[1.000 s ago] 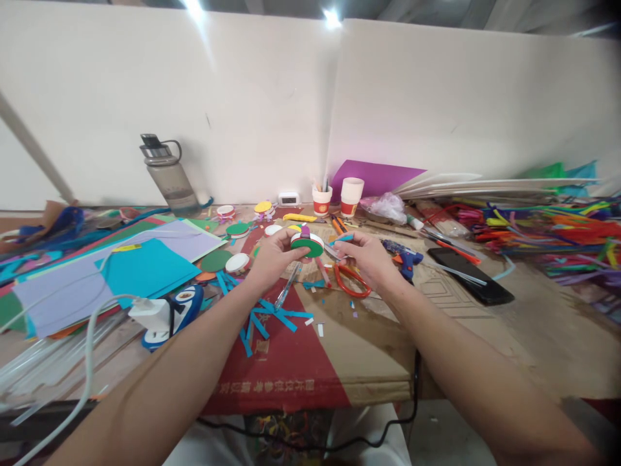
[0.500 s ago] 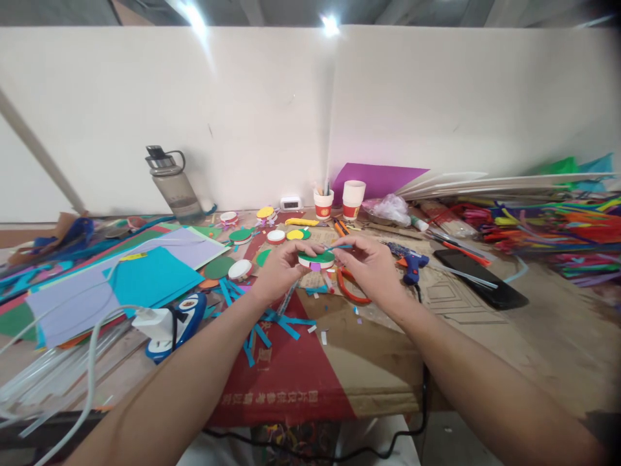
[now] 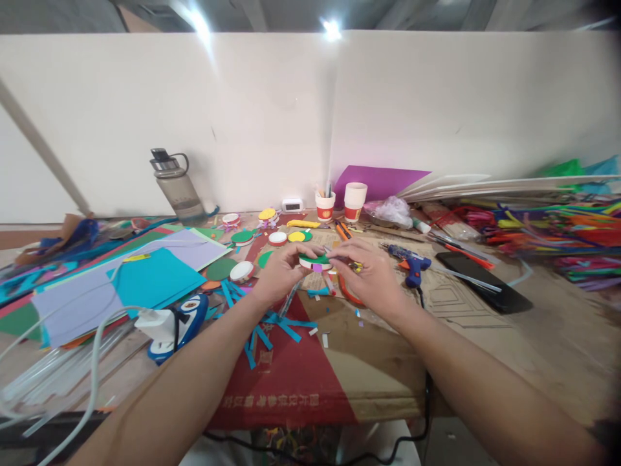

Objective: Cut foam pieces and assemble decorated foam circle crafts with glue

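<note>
Both my hands meet over the middle of the cardboard-covered table. My left hand (image 3: 279, 275) grips a small round white cap topped with a green paper disc (image 3: 314, 261), which carries a little purple paper bit on its side. My right hand (image 3: 369, 275) pinches the disc's right edge, with a thin blue paper strip at its fingertips. Orange-handled scissors (image 3: 348, 291) lie partly hidden under my right hand. Blue paper strips (image 3: 272, 320) are scattered below my left wrist.
Sheets of coloured paper (image 3: 150, 275) and a white charger with cable (image 3: 155, 320) lie at left. A water bottle (image 3: 177, 188), two paper cups (image 3: 354, 200), a blue glue gun (image 3: 412, 264), a black phone (image 3: 482, 281) and piled pipe cleaners (image 3: 557, 233) ring the work area.
The disc cap was tilted up a second ago; now it is lowered and held flat. My right hand has closed in on its edge. The view has shifted slightly down.
</note>
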`<state>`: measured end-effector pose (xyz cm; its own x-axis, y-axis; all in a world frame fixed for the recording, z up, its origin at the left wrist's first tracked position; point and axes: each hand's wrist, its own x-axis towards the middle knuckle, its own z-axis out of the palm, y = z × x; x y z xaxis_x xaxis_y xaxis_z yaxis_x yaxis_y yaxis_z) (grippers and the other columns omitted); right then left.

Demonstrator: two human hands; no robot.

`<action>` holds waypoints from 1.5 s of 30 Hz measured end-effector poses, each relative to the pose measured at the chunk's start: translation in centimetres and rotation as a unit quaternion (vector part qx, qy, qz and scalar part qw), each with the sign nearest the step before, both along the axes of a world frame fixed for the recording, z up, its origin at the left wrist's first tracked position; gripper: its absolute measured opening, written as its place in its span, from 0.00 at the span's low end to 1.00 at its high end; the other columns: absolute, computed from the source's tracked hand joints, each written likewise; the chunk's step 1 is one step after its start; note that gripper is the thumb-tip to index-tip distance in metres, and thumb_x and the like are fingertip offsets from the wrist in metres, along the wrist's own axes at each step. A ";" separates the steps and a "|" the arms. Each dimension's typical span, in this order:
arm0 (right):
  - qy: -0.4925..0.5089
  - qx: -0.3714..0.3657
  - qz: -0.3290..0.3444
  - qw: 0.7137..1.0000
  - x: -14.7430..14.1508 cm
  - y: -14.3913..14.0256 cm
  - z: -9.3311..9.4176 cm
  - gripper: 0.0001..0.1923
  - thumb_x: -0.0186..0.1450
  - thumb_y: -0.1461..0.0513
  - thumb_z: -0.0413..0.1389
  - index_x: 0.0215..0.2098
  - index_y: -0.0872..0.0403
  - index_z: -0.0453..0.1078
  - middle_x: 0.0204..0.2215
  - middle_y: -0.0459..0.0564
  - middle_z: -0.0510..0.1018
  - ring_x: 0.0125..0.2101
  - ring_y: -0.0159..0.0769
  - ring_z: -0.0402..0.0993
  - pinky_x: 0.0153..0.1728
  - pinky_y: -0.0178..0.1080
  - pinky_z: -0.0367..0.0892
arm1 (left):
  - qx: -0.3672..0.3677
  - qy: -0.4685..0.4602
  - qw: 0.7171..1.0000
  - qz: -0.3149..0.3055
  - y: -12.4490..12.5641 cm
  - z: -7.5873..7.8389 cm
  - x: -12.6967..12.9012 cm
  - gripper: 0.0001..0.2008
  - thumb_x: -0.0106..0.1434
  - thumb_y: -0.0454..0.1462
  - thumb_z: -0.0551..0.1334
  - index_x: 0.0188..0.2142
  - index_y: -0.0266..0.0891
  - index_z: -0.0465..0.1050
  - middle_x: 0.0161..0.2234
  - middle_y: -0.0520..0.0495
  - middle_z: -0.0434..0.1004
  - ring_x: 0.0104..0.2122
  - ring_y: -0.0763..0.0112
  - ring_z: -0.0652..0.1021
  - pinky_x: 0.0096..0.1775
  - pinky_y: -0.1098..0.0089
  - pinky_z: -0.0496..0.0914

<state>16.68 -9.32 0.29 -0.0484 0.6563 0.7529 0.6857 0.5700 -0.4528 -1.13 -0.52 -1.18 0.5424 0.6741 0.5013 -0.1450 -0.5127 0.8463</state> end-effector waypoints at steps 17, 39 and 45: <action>-0.049 0.001 0.015 0.999 0.0 0.2 -0.1 0.08 0.64 0.68 0.54 0.36 0.52 0.75 0.36 0.51 0.81 0.37 0.36 0.77 0.42 0.40 0.70 | -0.011 0.013 1.000 0.002 0.0 -0.1 0.0 0.08 0.53 0.35 0.69 0.32 0.39 0.72 0.39 0.44 0.81 0.41 0.65 0.80 0.47 0.61 0.72; 0.103 -0.197 0.027 0.975 0.3 1.2 -0.4 0.07 0.61 0.59 0.56 0.27 0.53 0.69 0.26 0.44 0.71 0.28 0.32 0.67 0.32 0.36 0.63 | -0.228 0.046 0.971 -0.046 -1.0 -0.1 0.5 0.20 0.50 0.40 0.73 0.40 0.34 0.72 0.34 0.49 0.76 0.32 0.67 0.80 0.37 0.59 0.79; 0.107 -0.199 0.024 0.974 0.4 1.3 -0.6 0.08 0.60 0.59 0.56 0.26 0.54 0.69 0.25 0.44 0.71 0.28 0.32 0.67 0.32 0.36 0.62 | -0.230 0.047 0.971 -0.039 -1.2 -0.1 0.7 0.19 0.50 0.40 0.73 0.39 0.34 0.72 0.34 0.49 0.75 0.33 0.66 0.79 0.37 0.57 0.79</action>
